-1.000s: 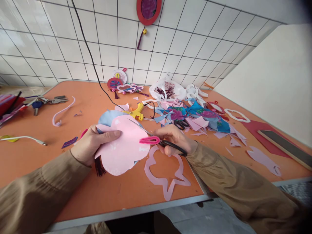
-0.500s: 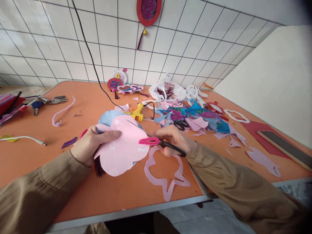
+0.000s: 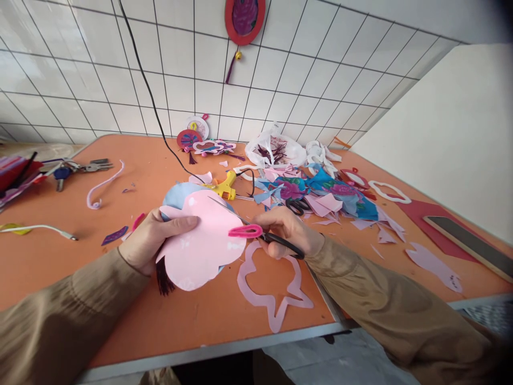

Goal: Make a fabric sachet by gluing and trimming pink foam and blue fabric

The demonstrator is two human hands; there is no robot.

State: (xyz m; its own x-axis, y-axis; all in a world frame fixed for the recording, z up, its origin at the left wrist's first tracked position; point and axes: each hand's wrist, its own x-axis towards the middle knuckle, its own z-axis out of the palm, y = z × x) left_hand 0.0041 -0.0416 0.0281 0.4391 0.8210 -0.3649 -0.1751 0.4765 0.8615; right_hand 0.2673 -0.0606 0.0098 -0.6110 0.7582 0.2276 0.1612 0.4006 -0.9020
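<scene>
Pink paper shape (image 3: 200, 246) with a lobed outline is held up off the table (image 3: 200, 321), mid-frame, close in front of the person. Left hand (image 3: 154, 238) is clamped on its left edge, thumb on top and fingers under. Blue sheet (image 3: 176, 195) sits behind it, apparently in the same pinch. Dark tassel (image 3: 164, 280) hangs below that hand.

Right hand (image 3: 286, 227) is closed round the scissors (image 3: 280, 243). The black handles are in the fist and the blade lies across the shape's upper right, tip pointing up-left. Blades look nearly together; can't tell if paper is between them. Pink loop (image 3: 245, 231) of fuzzy wire sits at the shape's right edge, touching the right fingertips. Attached or just pinched, can't tell.

Step, my read: working the shape's right edge near the loop. The outline looks mostly cut, and a matching offcut (image 3: 272, 291) lies flat on the table just below the right hand.

Next move calls for:
- a firm left pinch so the two sheets don't slip
- blade clear of the loop and the left thumb
- paper turned into the blades, not the scissors swung round

Around: glue gun (image 3: 224, 186) just behind the shape, spare scissors (image 3: 297, 206) by the scrap pile (image 3: 320, 192) to the right, keys (image 3: 80, 167) far left.
</scene>
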